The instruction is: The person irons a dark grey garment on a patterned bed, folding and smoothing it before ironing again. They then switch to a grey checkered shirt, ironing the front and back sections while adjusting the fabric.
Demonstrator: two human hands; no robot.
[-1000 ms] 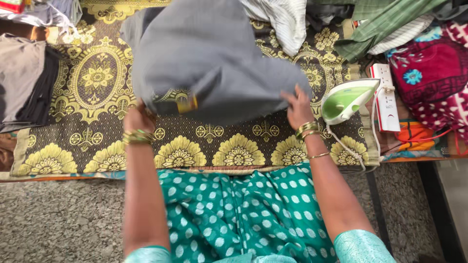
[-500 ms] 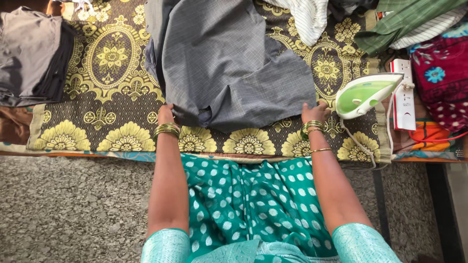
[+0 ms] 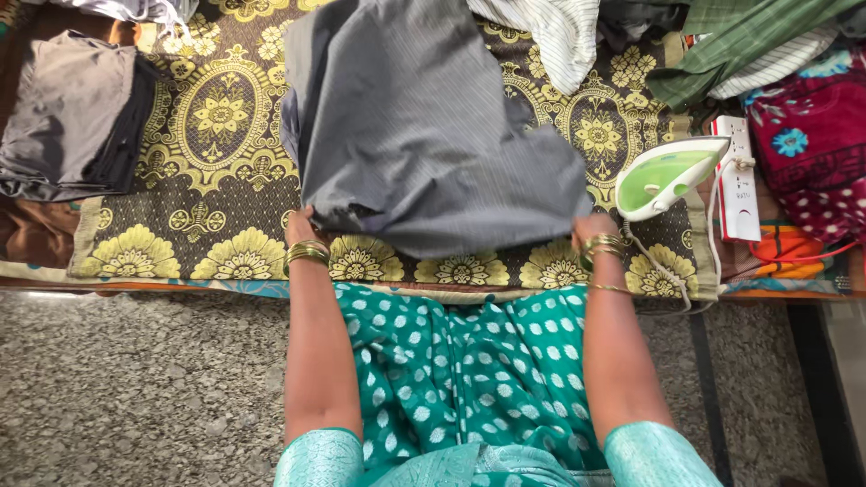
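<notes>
A grey finely striped garment (image 3: 424, 135) lies spread over the brown and yellow patterned cloth (image 3: 216, 117) that covers the table. My left hand (image 3: 300, 225) pinches the garment's near left corner. At the near right corner my right hand (image 3: 591, 225) grips the hem, its fingers mostly tucked under the fabric. Both wrists carry gold bangles. A green and white iron (image 3: 666, 176) stands just right of my right hand.
Folded dark and grey clothes (image 3: 72, 117) are stacked at the left. Striped white and green garments (image 3: 722, 45) pile up at the back right. A white power strip (image 3: 735, 176) and red patterned fabric (image 3: 807, 153) sit beyond the iron. Speckled stone floor lies below.
The garment was lifted and shaken in the air, then came down flat on the cloth. Both hands moved toward me, drawing its near edge closer to the table's front.
</notes>
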